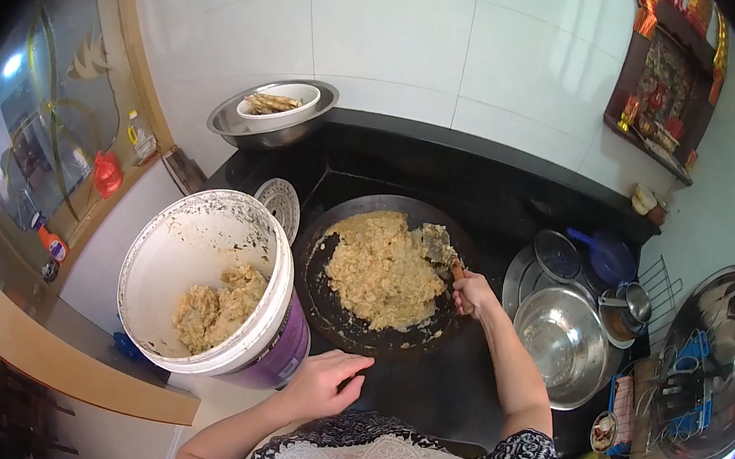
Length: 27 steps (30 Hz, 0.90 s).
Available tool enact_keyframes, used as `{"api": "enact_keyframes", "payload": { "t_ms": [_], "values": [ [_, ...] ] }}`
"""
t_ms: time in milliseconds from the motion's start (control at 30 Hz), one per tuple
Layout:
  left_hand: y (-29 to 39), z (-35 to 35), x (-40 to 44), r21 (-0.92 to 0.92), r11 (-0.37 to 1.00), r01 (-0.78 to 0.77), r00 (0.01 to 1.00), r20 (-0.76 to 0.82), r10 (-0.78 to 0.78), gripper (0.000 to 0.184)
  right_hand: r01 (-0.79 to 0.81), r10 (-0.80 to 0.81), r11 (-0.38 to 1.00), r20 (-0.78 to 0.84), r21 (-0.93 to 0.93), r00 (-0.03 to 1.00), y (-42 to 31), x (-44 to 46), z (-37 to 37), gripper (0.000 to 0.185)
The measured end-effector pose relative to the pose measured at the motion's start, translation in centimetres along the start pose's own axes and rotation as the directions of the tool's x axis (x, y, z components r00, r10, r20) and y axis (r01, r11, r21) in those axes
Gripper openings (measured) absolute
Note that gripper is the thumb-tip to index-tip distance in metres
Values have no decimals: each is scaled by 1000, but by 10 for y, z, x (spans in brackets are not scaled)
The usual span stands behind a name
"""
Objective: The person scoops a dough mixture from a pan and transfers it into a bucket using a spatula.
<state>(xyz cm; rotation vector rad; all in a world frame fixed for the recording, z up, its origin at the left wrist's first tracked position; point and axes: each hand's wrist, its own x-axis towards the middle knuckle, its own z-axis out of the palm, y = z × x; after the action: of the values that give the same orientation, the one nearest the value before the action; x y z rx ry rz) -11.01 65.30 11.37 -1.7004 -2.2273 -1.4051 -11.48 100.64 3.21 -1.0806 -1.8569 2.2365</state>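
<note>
My right hand (473, 294) is closed around the wooden handle of a spatula (437, 248), whose food-coated blade rests at the upper right of the mash. The lumpy yellowish mash (381, 271) covers the middle of a wide dark wok (332, 315). Beside the purple bucket (270, 349), my left hand (329, 385) hovers low with its fingers loosely extended and the thumb apart, holding nothing. More of the same lumpy food (220, 308) lies inside the bucket's white, smeared interior. Whether the left wrist touches the bucket is unclear.
A metal bowl (561, 348) and several lids and pans crowd the right side. Behind the bucket stands a perforated disc (278, 207). At the back left, a white bowl (301, 95) sits in a steel basin (331, 105). A large round lid (730, 357) leans far right.
</note>
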Motion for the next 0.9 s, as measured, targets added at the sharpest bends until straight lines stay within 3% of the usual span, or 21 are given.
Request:
{"api": "enact_keyframes", "payload": {
  "t_ms": [67,100,133,200,267,367,500,533,700,767,900],
  "values": [
    [-55,33,-22,-50,971,235,970,77,-231,16,1,3,997,-50,79,999,-18,16,4,13],
    [-76,45,-36,-46,973,228,972,67,-225,16,11,-8,997,-46,75,999,-21,25,5,13],
    [-95,55,-50,-9,948,318,946,71,-316,17,15,-10,997,-70,73,997,-24,39,4,4],
    [-115,65,-70,31,916,399,914,65,-400,19,28,-21,997,-92,71,996,-28,68,0,6],
    [-128,72,-86,146,765,627,765,65,-640,27,-72,71,997,-106,-8,992,-30,97,-4,14],
    [-157,87,-113,175,752,636,761,16,-648,30,-68,70,997,-124,26,990,-31,130,-5,25],
    [-165,97,-125,132,802,582,813,-101,-573,22,-131,139,989,-130,68,982,-45,144,2,24],
    [-167,99,-126,158,837,524,851,-121,-511,17,-179,182,982,-62,55,981,-47,147,1,24],
    [-175,99,-131,165,849,501,864,-43,-502,15,-376,359,923,164,88,919,-53,176,-4,28],
    [-176,99,-133,181,887,424,905,-44,-424,18,-397,379,917,218,47,900,-50,193,-16,28],
    [-184,100,-138,175,894,412,907,12,-420,21,-433,424,901,304,-42,853,-57,200,-34,24]
  ]
}}
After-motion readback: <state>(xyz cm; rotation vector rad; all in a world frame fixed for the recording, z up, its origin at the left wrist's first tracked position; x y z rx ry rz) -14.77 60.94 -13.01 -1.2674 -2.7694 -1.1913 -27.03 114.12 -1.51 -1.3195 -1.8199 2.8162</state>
